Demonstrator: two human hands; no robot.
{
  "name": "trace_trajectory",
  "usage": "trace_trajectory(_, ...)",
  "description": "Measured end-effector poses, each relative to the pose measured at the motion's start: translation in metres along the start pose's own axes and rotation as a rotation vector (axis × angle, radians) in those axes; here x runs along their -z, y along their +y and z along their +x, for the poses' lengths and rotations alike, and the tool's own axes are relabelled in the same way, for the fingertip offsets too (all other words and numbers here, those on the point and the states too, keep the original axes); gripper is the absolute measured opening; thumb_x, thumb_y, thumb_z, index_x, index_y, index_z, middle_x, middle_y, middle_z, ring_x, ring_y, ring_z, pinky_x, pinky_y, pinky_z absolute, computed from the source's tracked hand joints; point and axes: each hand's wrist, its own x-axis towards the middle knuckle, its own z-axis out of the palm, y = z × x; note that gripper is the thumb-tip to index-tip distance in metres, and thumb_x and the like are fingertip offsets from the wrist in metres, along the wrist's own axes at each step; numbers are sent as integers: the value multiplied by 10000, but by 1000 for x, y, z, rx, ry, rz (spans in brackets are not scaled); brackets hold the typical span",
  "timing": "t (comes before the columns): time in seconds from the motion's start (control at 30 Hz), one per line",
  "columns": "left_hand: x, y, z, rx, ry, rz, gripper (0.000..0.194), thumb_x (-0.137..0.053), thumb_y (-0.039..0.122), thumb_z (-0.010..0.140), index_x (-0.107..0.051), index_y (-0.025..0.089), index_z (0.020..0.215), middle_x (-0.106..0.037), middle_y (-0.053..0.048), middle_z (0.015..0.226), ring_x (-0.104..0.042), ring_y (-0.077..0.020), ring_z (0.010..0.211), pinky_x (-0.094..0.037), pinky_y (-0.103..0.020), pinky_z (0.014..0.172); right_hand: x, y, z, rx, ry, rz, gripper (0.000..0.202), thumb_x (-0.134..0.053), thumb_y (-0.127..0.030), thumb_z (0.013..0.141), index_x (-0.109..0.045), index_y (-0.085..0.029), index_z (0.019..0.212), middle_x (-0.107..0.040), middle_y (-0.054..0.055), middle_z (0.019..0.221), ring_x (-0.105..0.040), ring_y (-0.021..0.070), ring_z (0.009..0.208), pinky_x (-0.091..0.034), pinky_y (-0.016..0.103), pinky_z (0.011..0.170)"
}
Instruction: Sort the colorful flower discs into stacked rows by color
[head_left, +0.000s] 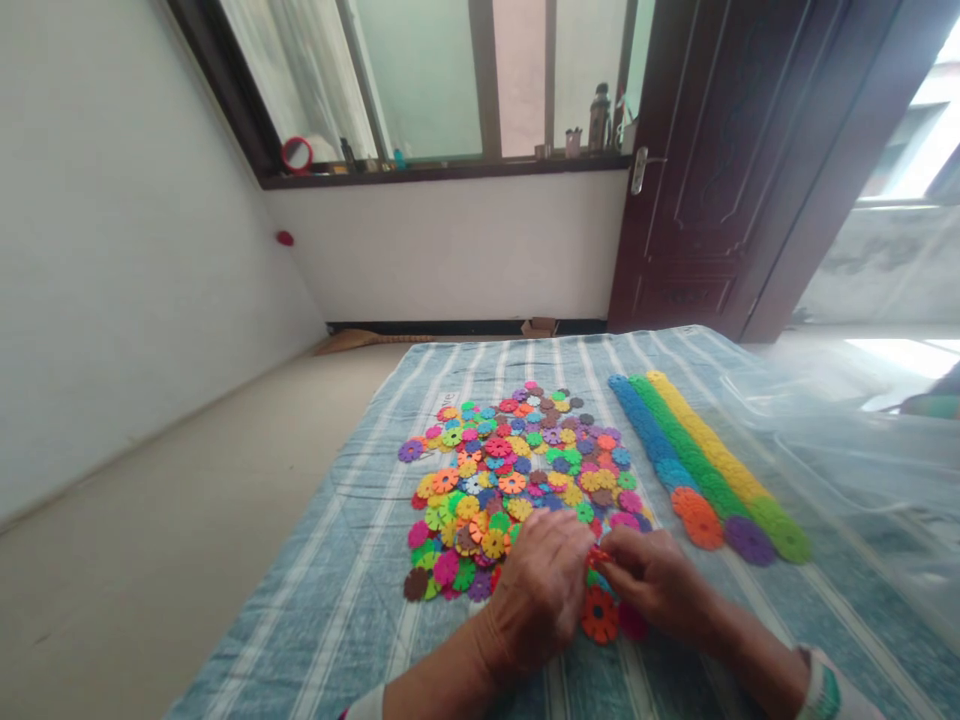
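Right hand (654,578) pinches a red disc (598,556), apparently mid-handling; left hand (546,572) has fingers together, grip unclear. Next needs steady fingertips.

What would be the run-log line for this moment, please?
left hand: over disc pile | right hand: pinches red piece | right of pile: disc rows | beneath: striped cloth

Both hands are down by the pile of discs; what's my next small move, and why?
I'd probably raise the right hand slightly: it pinches a red disc low over loose pieces, right beside the left hand, so the disc could snag there.
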Motion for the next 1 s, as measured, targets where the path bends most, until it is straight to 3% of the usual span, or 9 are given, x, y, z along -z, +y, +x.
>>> trace_trajectory(0.13, -2, 3, 0, -8, -17, -121, 195, -445, 91, 859, -600, 154, 960, -682, -78, 842, -635, -171, 821, -508, -338, 805, 0, -3, -1, -2, -57, 12, 174, -488, -213, 865, -556, -184, 708, -480, -55, 556, -406, 78, 497, -279, 217, 507)
trace_trajectory(0.27, -1, 3, 1, 48, -13, -191, 179, -437, 121, 891, -611, 159, 889, -638, -60, 748, -608, -150, 741, -498, -277, 694, 3, -6, 1, -16, -60, 36, 178, -495, -225, 866, -593, -181, 725, -474, -56, 540, -393, 81, 492, -275, 218, 499)
trace_trajectory(0.47, 2, 5, 2, 122, -14, -223, 132, -472, 129, 890, -600, 160, 880, -651, -64, 763, -619, -161, 760, -509, -275, 702, 6, -9, 3, -4, -61, 113, 266, -493, -309, 898, -603, -177, 695, -409, -58, 521, -352, 78, 486, -269, 214, 487)
trace_trajectory(1.0, 2, 3, 0, 139, -21, -237, 127, -474, 129, 875, -592, 166, 847, -655, -62, 768, -621, -158, 769, -513, -277, 719, 5, -9, 4, -50, 20, 142, 302, -523, -369, 891, -574, -180, 662, -364, -66, 508, -332, 77, 469, -250, 220, 470)
